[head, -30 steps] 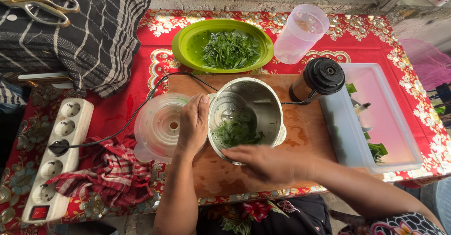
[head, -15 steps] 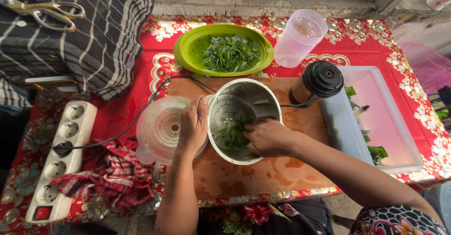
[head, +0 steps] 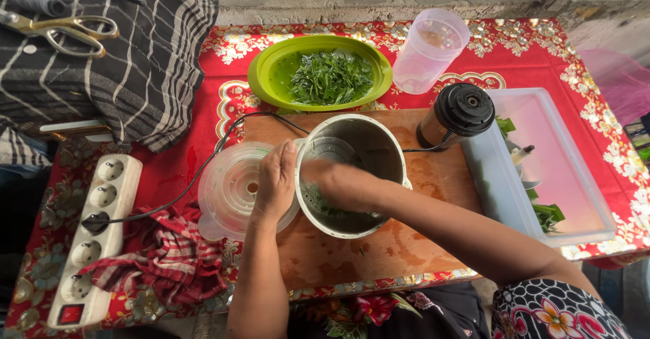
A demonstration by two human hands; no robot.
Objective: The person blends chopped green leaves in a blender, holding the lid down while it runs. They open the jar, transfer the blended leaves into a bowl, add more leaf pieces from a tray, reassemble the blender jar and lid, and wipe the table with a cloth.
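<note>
Green leaf bits [head: 325, 207] lie at the bottom of a pale metal pot [head: 353, 175], and the right hand [head: 338, 182] is plunged down among them; its fingers are buried in the pot, so I cannot tell whether they are spread or closed on anything. The left hand [head: 276, 182] is outside the pot, its fingers together and curved flat against the rim and outer wall, holding it. The pot stands near the middle of a wooden board [head: 379, 258], which looks wet in patches. Just left of the pot, partly under the left hand, lies a clear plastic lid [head: 227, 190], half on the board and half on the red patterned tablecloth [head: 514, 54].

Behind the pot sits a green oval dish [head: 267, 75] with a heap of chopped greens [head: 330, 76]. Right of it stands a clear plastic jug [head: 428, 51]. A dark round motor base [head: 459, 114] stands at the board's right edge, its black cord [head: 203, 170] running left across the cloth to a white power strip [head: 91, 237]. A red checked rag [head: 159, 258] lies bunched beside the strip. To the far right a clear plastic tray [head: 575, 176] holds some green leaves. At the upper left, scissors [head: 61, 31] rest on a dark striped cloth [head: 135, 75].
</note>
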